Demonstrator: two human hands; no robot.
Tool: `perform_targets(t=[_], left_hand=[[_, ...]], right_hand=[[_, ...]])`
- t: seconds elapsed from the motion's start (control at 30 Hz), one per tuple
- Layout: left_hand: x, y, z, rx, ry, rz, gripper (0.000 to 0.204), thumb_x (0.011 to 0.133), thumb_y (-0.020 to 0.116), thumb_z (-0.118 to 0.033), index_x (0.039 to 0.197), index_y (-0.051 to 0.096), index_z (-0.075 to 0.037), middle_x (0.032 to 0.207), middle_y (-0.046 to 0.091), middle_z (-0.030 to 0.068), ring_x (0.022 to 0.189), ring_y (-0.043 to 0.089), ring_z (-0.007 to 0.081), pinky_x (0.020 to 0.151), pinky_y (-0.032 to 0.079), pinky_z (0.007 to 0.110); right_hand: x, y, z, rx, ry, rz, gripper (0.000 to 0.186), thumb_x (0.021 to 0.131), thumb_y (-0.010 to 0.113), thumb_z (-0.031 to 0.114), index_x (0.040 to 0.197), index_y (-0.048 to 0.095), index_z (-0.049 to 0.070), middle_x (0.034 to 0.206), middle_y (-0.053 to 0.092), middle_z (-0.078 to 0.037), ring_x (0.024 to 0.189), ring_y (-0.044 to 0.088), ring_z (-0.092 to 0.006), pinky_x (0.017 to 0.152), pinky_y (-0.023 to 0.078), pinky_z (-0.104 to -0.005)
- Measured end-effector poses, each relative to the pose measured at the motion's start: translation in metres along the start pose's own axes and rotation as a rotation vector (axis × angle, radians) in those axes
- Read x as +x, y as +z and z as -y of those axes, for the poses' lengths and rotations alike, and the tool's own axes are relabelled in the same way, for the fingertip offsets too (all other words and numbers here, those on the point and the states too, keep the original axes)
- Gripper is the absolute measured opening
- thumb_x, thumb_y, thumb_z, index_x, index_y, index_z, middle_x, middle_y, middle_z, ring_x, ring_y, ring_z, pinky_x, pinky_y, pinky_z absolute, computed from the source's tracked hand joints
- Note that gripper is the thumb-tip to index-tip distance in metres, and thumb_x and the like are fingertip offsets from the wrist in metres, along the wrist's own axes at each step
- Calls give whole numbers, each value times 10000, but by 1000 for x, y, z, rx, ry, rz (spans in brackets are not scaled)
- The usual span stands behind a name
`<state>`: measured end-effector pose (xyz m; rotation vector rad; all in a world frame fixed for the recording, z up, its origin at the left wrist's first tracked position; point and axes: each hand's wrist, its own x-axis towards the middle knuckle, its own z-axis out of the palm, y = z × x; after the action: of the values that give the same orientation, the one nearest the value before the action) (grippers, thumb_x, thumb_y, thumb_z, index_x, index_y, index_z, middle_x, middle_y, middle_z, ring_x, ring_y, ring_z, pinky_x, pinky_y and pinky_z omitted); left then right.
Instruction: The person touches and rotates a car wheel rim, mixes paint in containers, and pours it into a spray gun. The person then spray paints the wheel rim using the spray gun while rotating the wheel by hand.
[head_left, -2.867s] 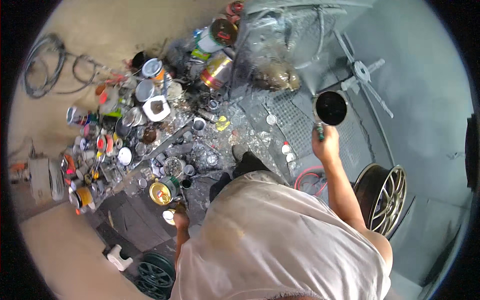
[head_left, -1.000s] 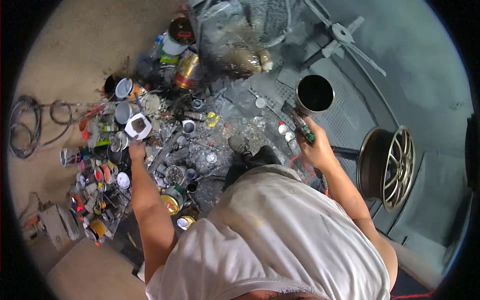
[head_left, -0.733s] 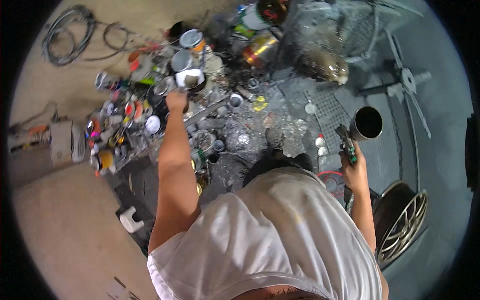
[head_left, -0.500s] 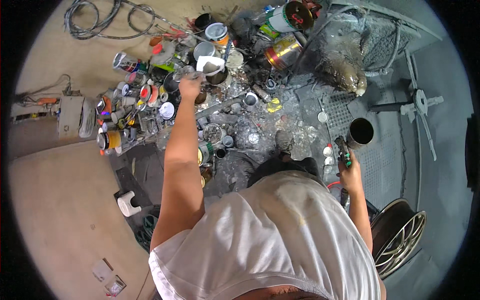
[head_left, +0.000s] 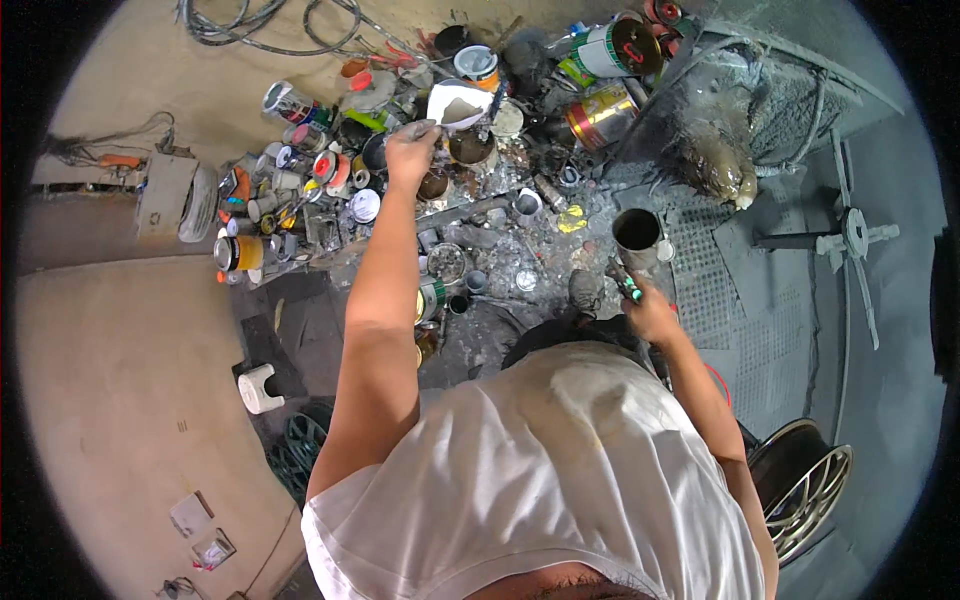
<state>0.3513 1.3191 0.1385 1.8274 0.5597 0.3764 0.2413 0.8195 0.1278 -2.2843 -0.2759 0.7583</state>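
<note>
My left hand (head_left: 408, 152) is closed on the near edge of a white plastic container (head_left: 460, 104) with grey-brown residue, among crowded, paint-stained cans and pots. A dark, open pot (head_left: 470, 144) sits just below the container. My right hand (head_left: 650, 312) is wrapped round a spray gun (head_left: 628, 282) with green fittings, whose large open cup (head_left: 636, 230) is dark inside. The gun is held out over the paint-spattered floor, right of the clutter.
Coiled hoses (head_left: 230, 25) lie at the upper left, beside a pale wall. A white stool (head_left: 258, 390) stands lower left. A metal wheel (head_left: 800, 478) is at the lower right, below a grey stand (head_left: 855, 235). A plastic-covered bundle (head_left: 720, 150) is at the upper right.
My left arm has reached forward into the clutter, and the white container has shifted up in my hand. My right hand with the spray gun has moved inward, to the left.
</note>
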Motion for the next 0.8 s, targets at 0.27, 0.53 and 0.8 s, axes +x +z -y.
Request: perform_targets(t=[0.27,0.53,0.8], left_hand=[[-23,-26,-73,-232,15,-27,277,893,790,-135,1119,744,18,800,660,-21,635,522,58,576,409,235],[-74,-9,-113,-185,53,86,239,888,787,-126,1075,750,19,922,733,25,751,602,79,691,484,238],[-141,-26,-106,-138,46,213,445,939,681,-76,1377,609,-44,1097,745,57,976,654,117,904,507,292]], right_hand=[[107,43,101,33,-112,219,568,844,633,166,1356,530,-56,1171,656,-339,1121,638,-471,956,513,-492],[218,83,183,-27,-303,85,522,825,598,101,1319,571,-63,1179,663,-324,1094,655,-454,962,516,-487],[131,35,150,75,-329,-80,565,864,670,106,1398,526,-13,1228,655,-287,1189,602,-463,1023,488,-475]])
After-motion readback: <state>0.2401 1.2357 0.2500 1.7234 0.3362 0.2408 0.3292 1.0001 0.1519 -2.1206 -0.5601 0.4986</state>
